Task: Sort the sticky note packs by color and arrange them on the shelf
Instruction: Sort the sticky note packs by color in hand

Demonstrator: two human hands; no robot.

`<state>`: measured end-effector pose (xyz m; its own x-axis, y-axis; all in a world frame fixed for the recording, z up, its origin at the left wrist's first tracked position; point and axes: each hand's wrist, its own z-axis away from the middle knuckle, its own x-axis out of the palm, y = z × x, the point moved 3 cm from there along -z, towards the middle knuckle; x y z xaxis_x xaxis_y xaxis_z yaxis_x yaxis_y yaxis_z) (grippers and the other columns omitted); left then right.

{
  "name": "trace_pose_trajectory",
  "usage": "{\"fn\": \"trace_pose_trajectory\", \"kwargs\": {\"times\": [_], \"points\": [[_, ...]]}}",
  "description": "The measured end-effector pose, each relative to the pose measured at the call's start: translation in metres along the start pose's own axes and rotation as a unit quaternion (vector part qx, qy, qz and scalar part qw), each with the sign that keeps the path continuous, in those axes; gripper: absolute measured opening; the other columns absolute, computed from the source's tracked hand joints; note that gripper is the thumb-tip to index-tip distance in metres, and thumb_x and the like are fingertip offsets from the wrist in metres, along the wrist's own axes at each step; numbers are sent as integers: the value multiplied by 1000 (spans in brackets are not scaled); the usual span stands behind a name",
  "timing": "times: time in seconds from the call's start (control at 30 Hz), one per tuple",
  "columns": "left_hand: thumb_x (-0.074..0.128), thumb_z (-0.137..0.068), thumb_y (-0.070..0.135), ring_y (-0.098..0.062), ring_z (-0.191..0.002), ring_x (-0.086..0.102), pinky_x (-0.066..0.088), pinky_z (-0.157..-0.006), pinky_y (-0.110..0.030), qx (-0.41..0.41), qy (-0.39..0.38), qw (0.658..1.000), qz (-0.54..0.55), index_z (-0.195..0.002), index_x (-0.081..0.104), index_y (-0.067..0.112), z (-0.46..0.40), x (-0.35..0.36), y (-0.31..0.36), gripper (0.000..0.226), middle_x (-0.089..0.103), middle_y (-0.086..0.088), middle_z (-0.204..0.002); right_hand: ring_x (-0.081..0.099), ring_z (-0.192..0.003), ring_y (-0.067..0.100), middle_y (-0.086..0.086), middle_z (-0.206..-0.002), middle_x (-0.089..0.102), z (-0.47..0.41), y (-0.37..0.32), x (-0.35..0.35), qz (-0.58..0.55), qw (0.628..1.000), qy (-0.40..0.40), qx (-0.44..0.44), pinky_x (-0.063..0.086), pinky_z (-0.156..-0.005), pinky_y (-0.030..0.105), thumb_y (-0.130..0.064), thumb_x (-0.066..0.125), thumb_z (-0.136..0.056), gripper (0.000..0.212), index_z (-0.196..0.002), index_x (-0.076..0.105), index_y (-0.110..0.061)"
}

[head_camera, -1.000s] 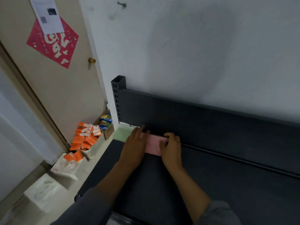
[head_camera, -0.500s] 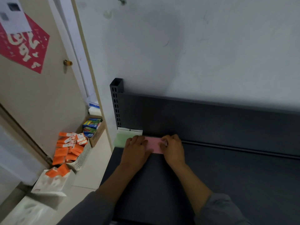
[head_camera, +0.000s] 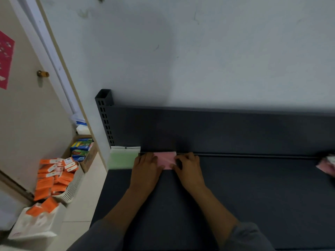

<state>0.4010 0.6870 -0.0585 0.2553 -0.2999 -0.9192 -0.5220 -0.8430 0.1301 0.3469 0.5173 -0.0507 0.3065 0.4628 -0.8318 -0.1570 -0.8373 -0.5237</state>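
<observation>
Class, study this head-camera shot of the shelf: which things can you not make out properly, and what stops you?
- Pink pack: its sides covered by the left hand and right hand.
- Pink item at right: cut by the frame edge, blurred.
- Orange packets in the floor basket: print too small.

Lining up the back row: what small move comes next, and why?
Probably let go of the pink pack: it lies flat against the back rail beside the green pack, both hands on it. More pink waits at the shelf's right edge.
</observation>
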Motion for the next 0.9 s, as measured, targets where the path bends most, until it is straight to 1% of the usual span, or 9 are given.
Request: {"fn": "trace_pose_trajectory", "kwargs": {"times": [0.07,0.17,0.2,0.3,0.43,0.53,0.73,0.8,0.9], "points": [[65,-89,44,-29,-99,64,49,-91,-42,-1,1,1000,3,-105,73,10,-2,1,3,39,68,-10,-113,39,-113,21,4,-121,50,0,1,-2,3,1000,-3,0,45,-101,35,-42,64,-95,37,-125,64,-21],[48,-92,49,-29,-100,64,50,-93,-42,16,-5,1000,17,-107,72,11,-6,1,12,48,66,-9,-117,39,-114,22,5,-124,49,2,10,-8,8,1000,10,21,43,-101,34,-39,64,-95,37,-127,63,-21],[47,-93,48,-29,-103,63,50,-94,-41,23,-10,999,24,-110,71,10,-7,3,17,48,65,-9,-121,39,-115,22,5,-125,49,3,16,-11,9,999,17,31,43,-102,34,-39,64,-95,37,-128,63,-21],[56,-95,40,-30,-113,60,47,-100,-41,34,-33,998,41,-121,68,7,-10,10,33,43,61,-11,-131,38,-117,24,7,-128,48,6,30,-20,13,998,30,52,42,-103,35,-39,64,-95,39,-129,63,-19],[59,-95,35,-32,-118,59,47,-102,-43,27,-41,998,37,-124,66,5,-11,15,43,42,60,-14,-135,39,-114,24,8,-128,48,8,32,-23,24,998,31,47,42,-102,35,-38,62,-97,38,-128,62,-16],[56,-94,38,-31,-109,59,47,-96,-43,27,-39,999,24,-118,67,7,-15,12,45,40,60,-13,-128,40,-115,24,8,-129,48,8,34,-24,13,998,31,44,42,-102,36,-38,60,-98,41,-132,59,-17],[62,-88,36,-28,-95,61,48,-88,-41,8,-51,999,1,-102,72,10,-17,1,41,31,63,-9,-113,40,-116,24,6,-128,48,7,25,-16,23,1000,11,9,42,-102,37,-39,59,-98,44,-135,58,-16],[64,-87,35,-29,-95,62,49,-88,-41,-3,-47,999,0,-103,72,10,-14,0,33,31,64,-10,-114,40,-116,24,6,-129,48,8,20,-11,25,1000,5,-3,42,-102,38,-40,58,-98,45,-136,57,-15],[64,-88,36,-31,-105,61,47,-94,-43,-13,-42,999,9,-116,69,9,-9,-1,28,38,61,-11,-124,40,-117,24,6,-129,48,7,18,-9,13,1000,-2,-10,42,-103,38,-39,58,-98,44,-135,57,-15]]}}
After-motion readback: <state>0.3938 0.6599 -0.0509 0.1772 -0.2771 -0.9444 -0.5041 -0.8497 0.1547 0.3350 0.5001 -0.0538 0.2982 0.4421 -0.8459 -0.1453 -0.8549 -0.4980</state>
